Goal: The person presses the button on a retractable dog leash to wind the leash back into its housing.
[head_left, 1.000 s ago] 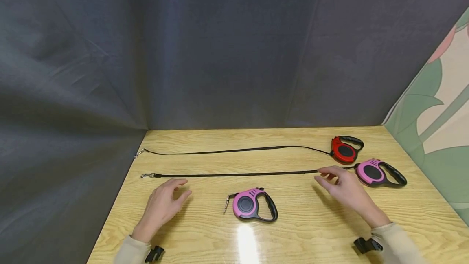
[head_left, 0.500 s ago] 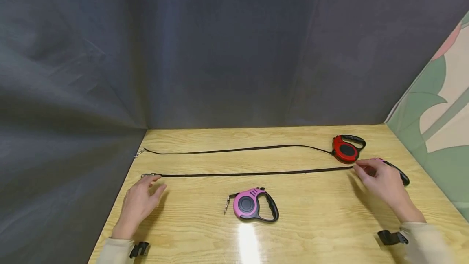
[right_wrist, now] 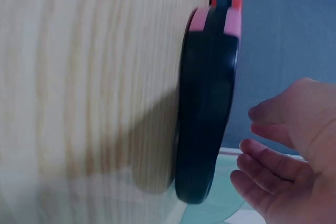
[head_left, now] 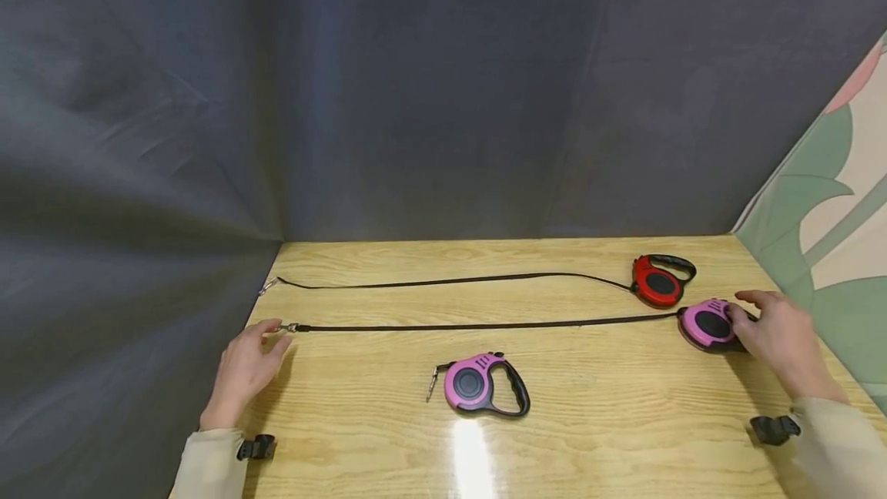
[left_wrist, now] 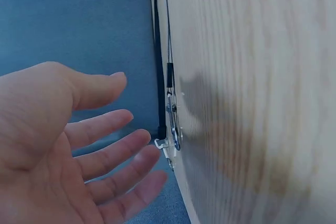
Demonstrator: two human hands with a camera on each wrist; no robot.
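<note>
Head view gives us the wooden table (head_left: 589,414), the extended pink retractable leash (head_left: 711,324) lying across it. We see the reach just widened: the right hand (head_left: 783,341), fingers loose and holding nothing, hovers by the handle (right_wrist: 202,145); the left hand (head_left: 242,370), likewise empty, is just beside the metal snap hook (head_left: 288,327), putting both ends within reach.

Head cam: high, faces fwd + down, widest; tabletop (head_left: 589,414) across lower half, curtain (head_left: 430,98) above. L wrist cam: v. close, low, tabletop tipped on edge; L hand (left_wrist: 47,166) lower left, clip (left_wrist: 171,107) ctr; shared w/ head, mid left. R wrist cam: likewise close; R hand (right_wrist: 315,150) lower right, pink reel (right_wrist: 207,77) ctr; shared w/ head, mid right.
</note>
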